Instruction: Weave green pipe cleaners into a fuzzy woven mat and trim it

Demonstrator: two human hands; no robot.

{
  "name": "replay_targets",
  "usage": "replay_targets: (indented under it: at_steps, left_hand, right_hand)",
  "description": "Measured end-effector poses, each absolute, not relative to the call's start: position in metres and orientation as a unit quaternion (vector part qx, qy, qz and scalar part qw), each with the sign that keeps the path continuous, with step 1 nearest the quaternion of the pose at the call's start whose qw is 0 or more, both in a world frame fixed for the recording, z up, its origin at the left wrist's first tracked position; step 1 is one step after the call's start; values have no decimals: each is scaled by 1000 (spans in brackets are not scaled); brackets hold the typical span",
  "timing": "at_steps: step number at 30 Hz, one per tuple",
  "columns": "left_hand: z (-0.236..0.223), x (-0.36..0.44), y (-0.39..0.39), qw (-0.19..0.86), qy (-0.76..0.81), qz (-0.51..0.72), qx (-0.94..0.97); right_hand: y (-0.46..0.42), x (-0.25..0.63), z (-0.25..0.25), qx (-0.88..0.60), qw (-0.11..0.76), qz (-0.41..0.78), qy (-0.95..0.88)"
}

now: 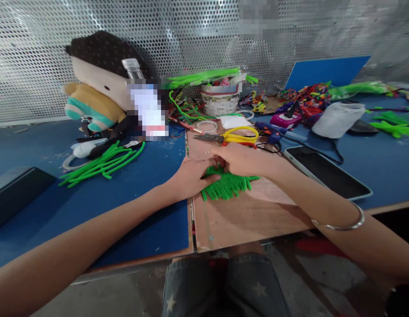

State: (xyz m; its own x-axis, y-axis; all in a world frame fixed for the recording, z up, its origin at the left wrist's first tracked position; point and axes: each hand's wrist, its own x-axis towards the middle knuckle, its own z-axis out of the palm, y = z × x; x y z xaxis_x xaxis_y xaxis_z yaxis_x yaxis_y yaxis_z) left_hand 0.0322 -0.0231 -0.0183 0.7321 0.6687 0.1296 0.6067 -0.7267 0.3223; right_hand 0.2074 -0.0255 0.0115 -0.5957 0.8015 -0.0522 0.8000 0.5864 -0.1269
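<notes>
A flat bunch of green pipe cleaners [227, 185] lies on a brown board [244, 215] in front of me. My left hand [191, 176] rests on its left end, fingers curled down onto the green strands. My right hand [239, 158] presses on its upper edge, fingers bent and pinching the strands. A metal bangle [343, 224] circles my right wrist. Yellow-handled scissors [230, 136] lie just beyond my hands.
A phone [326, 171] lies to the right of the board. Loose green pipe cleaners [101, 165] and a plush toy [98, 83] sit at the left, a dark box [16, 189] at far left. A paper cup of pipe cleaners [220, 99], a glue gun [273, 132] and colourful scraps [306, 97] crowd the back.
</notes>
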Motion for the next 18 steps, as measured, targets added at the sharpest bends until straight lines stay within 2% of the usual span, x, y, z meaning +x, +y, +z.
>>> replay_targets:
  at_steps: [4, 11, 18]
  left_hand:
    - [-18, 32, -27, 114, 343, 115, 925]
    - [-18, 34, -29, 85, 344, 90, 931]
    - [-17, 35, -30, 71, 349, 74, 932]
  right_hand:
    - [-31, 206, 12, -466, -23, 37, -884]
    - [-32, 205, 11, -473, -22, 45, -880]
    - [-21, 216, 20, -479, 60, 107, -869]
